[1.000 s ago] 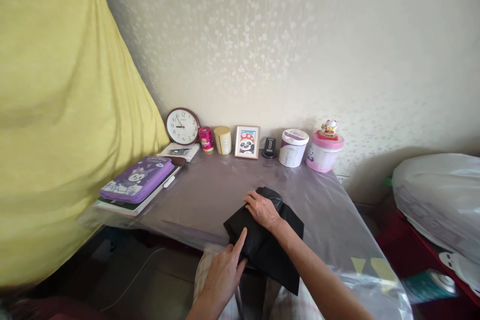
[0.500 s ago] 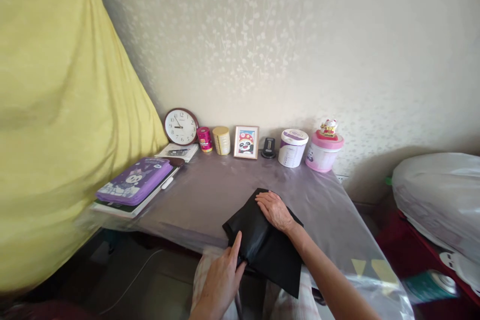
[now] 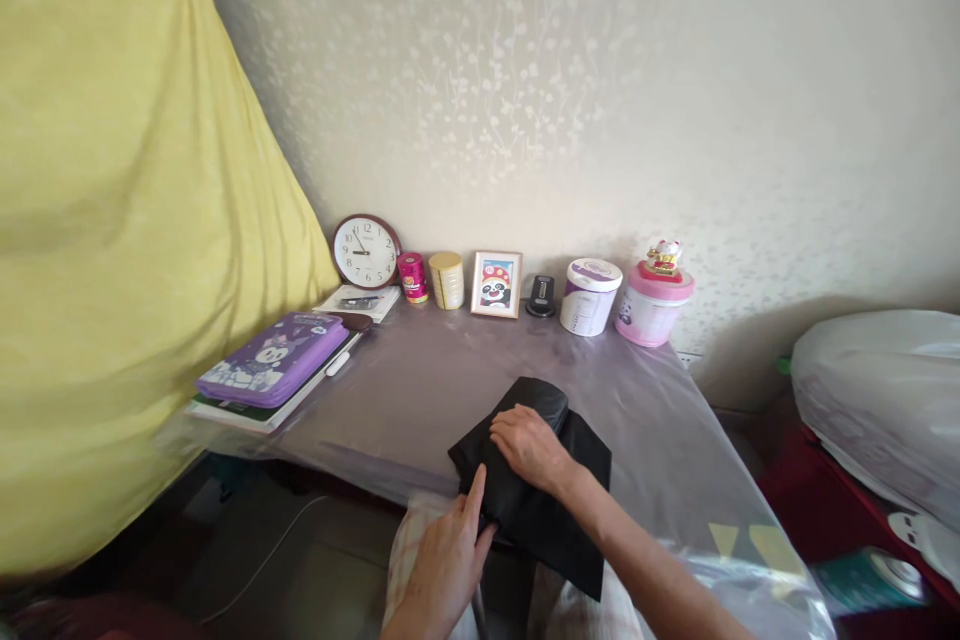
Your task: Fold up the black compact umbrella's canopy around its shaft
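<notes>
A black umbrella point(image 3: 517, 510), its loose fabric panels flaring out, lies over the front edge of the table in front of my lap. My left hand point(image 3: 446, 550) grips its lower end, the index finger stretched along the fabric and the thumb beside it. Across the middle of the umbrella, my right hand point(image 3: 529, 445) presses down with curved fingers closed on the folds. A rounded bulge of fabric sticks out past the right hand. The left hand hides part of the umbrella's lower end.
A plastic sheet covers the table point(image 3: 420, 370). Along the wall stand a clock point(image 3: 366, 252), a pink tin point(image 3: 412, 278), a yellow tin point(image 3: 447, 282), a picture frame point(image 3: 496, 285) and two tubs, one of them a white tub point(image 3: 590, 298). A purple case point(image 3: 274, 357) lies left.
My right hand has slid left and nearer to me over the fabric, its fingers more curled. More of the umbrella's far end shows. The left hand has hardly moved.
</notes>
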The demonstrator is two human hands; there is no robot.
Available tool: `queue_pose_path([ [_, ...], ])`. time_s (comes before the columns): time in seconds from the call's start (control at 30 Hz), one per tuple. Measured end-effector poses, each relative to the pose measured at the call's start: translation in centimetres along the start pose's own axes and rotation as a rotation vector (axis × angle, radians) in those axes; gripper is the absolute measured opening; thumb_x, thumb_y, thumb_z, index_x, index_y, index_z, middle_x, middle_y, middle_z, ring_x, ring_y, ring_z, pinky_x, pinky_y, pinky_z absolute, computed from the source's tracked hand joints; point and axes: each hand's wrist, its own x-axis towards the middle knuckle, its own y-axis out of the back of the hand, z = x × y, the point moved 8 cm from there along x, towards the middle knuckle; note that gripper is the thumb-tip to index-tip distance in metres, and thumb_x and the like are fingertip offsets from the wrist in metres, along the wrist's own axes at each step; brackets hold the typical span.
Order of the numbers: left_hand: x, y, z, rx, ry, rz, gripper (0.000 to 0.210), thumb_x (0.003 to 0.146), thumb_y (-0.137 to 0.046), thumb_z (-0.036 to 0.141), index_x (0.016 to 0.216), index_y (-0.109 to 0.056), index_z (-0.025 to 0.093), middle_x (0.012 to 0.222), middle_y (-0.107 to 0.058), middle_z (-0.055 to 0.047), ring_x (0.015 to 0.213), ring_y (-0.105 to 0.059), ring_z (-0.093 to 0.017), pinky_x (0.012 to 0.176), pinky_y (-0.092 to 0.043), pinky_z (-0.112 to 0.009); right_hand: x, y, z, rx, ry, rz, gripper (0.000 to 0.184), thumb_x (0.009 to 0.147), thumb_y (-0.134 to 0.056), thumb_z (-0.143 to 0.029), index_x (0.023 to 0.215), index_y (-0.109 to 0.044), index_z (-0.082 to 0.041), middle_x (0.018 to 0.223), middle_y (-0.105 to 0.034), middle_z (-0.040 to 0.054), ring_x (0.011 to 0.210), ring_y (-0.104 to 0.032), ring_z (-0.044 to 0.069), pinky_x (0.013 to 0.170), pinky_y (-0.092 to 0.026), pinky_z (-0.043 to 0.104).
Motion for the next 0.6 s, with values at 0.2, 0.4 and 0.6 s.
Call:
queue_pose_path([
  [0.2, 0.2, -0.7, -0.4, -0.017, 0.012, -0.023, 0.046, 0.088, -0.038, 0.024, 0.135, -0.038, 0.022, 0.116, -0.061, -0.007, 0.095, -0.061, -0.018, 0.080, -0.041, -0.026, 1.0, -2.1, -5.6, 0.199, 0.163, -0.272, 0.026, 0.092, -0.041, -0.026, 0.081, -0.065, -0.021, 0.085, -0.069, 0.0008, 0.081, -0.062, 0.013, 0.075, -0.045, 0.022],
  [0.4, 0.1, -0.8, -0.4, -0.040, 0.019, -0.016, 0.059, 0.087, -0.039, 0.022, 0.143, -0.019, 0.022, 0.116, -0.061, -0.006, 0.094, -0.060, -0.018, 0.080, -0.041, -0.026, -0.3, 0.5, -2.3, 0.209, 0.115, -0.062, 0.026, 0.093, -0.039, -0.023, 0.090, -0.065, -0.021, 0.089, -0.069, 0.0025, 0.090, -0.062, 0.014, 0.092, -0.042, 0.032],
  [0.6, 0.0, -0.4, -0.2, -0.034, 0.028, -0.026, 0.060, 0.087, -0.040, 0.024, 0.143, -0.018, 0.022, 0.117, -0.061, -0.006, 0.097, -0.059, -0.019, 0.082, -0.040, -0.026, -1.3, 0.8, 5.3, 0.043, -0.049, 0.159, 0.028, 0.092, -0.039, -0.023, 0.099, -0.066, -0.020, 0.101, -0.069, 0.0071, 0.105, -0.059, 0.019, 0.100, -0.035, 0.046],
])
